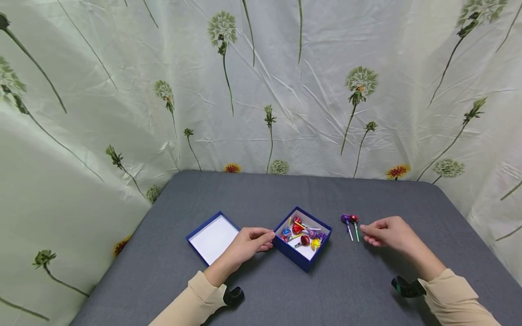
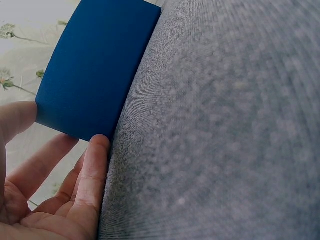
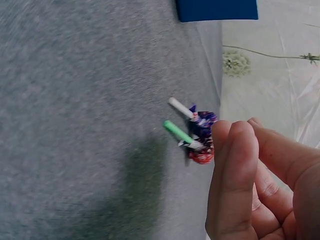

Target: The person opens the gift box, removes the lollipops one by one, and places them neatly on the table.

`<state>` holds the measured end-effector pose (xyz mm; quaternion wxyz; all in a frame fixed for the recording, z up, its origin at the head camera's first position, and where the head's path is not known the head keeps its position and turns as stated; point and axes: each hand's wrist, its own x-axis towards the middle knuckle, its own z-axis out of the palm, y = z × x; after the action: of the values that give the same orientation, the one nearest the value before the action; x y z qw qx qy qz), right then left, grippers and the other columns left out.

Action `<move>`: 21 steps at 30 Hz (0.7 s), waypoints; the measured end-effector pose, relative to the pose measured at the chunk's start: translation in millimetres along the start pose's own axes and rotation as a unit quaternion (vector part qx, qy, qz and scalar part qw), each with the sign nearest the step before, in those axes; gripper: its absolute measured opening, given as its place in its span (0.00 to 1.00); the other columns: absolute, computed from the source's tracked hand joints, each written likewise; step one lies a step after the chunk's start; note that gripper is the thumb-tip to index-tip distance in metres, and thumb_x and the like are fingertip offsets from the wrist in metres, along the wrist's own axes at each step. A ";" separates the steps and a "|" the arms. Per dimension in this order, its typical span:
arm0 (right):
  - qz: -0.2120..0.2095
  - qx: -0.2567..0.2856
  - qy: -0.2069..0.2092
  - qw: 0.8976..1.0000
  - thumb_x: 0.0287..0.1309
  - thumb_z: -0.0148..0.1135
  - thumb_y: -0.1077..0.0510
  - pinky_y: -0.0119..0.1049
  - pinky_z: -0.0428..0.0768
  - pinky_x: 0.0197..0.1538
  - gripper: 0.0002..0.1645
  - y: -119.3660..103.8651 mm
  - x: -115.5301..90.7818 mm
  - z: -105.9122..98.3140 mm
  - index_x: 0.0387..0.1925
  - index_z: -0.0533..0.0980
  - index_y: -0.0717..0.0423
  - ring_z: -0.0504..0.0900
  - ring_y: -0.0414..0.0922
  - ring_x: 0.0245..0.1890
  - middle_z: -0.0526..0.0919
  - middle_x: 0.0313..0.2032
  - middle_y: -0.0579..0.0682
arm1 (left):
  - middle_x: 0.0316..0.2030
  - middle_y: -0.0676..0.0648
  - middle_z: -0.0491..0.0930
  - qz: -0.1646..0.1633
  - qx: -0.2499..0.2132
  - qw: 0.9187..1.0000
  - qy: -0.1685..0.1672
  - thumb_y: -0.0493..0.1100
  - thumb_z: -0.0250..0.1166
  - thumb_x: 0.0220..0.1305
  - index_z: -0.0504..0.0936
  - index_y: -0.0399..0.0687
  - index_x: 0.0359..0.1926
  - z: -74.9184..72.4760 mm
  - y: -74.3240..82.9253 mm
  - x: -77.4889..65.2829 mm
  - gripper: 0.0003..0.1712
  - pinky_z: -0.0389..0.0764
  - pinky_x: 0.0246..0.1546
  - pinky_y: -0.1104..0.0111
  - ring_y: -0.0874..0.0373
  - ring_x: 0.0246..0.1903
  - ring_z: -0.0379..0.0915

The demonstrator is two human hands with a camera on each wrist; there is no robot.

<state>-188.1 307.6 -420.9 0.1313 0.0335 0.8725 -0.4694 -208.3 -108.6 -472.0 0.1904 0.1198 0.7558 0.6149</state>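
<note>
A dark blue open box (image 1: 297, 260) holds several wrapped lollipops (image 1: 305, 240) in red, purple, blue and yellow. At its left corner is my left hand (image 1: 246, 246), thumb tip by the rim. The left wrist view shows the fingers (image 2: 92, 170) fairly straight, their tips touching the blue box (image 2: 100, 70) along its end edge. Two lollipops, a purple one (image 1: 345, 219) with a white stick and a red one (image 1: 354, 218) with a green stick, lie side by side to the box's right. Just right of them my right hand (image 1: 387, 233) hovers with loosely bent fingers, holding nothing.
A blue-edged box lid (image 1: 214, 237) lies with its white inside up, left of the box and partly behind my left hand. Everything rests on a grey cloth-covered table (image 1: 261, 194). A pale curtain (image 1: 285, 90) with dandelion prints hangs behind it.
</note>
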 end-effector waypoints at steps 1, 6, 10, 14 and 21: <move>-0.002 0.001 0.000 1.000 0.77 0.65 0.55 0.30 0.89 0.33 0.21 -1.3 0.1 -0.2 0.45 0.83 0.75 0.85 0.33 0.26 0.90 0.28 0.48 | 0.53 0.42 0.89 0.001 0.000 1.000 0.000 0.51 0.65 0.79 0.87 0.38 0.60 0.0 -0.2 0.2 0.22 0.90 0.56 0.64 0.58 0.49 0.88; -0.009 -0.001 -0.004 1.000 0.77 0.64 0.55 0.30 0.89 0.34 0.21 -7.2 0.3 -1.4 0.47 0.83 0.76 0.85 0.33 0.27 0.90 0.29 0.48 | 0.53 0.42 0.89 0.003 -0.001 1.000 -0.003 0.51 0.65 0.79 0.87 0.38 0.59 0.2 -0.9 0.9 0.22 0.90 0.56 0.64 0.57 0.49 0.88; -0.013 0.003 -0.013 1.000 0.78 0.64 0.55 0.30 0.89 0.36 0.22 -11.2 1.6 -2.5 0.49 0.83 0.76 0.85 0.33 0.28 0.90 0.30 0.48 | 0.53 0.43 0.89 -0.001 -0.001 1.000 -0.003 0.52 0.65 0.79 0.87 0.38 0.59 0.2 -1.5 0.7 0.22 0.90 0.56 0.64 0.58 0.48 0.88; -0.022 0.007 -0.019 1.000 0.78 0.64 0.55 0.31 0.90 0.37 0.22 -17.2 2.9 -4.6 0.51 0.82 0.76 0.86 0.35 0.29 0.91 0.32 0.49 | 0.53 0.43 0.89 -0.003 -0.001 1.000 0.000 0.52 0.65 0.79 0.87 0.39 0.59 0.1 -1.1 0.5 0.22 0.90 0.55 0.64 0.58 0.48 0.88; -0.037 -0.003 -0.015 0.999 0.77 0.65 0.54 0.31 0.90 0.38 0.23 -32.4 4.5 -4.1 0.51 0.83 0.75 0.85 0.34 0.30 0.90 0.32 0.48 | 0.53 0.42 0.89 0.000 0.000 1.000 0.001 0.51 0.65 0.79 0.87 0.38 0.60 -0.4 0.6 0.1 0.22 0.90 0.55 0.64 0.58 0.48 0.88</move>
<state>-199.1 292.6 -393.6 0.1274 -0.0062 0.8724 -0.4719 -208.6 -108.8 -471.4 0.1898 0.1193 0.7562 0.6147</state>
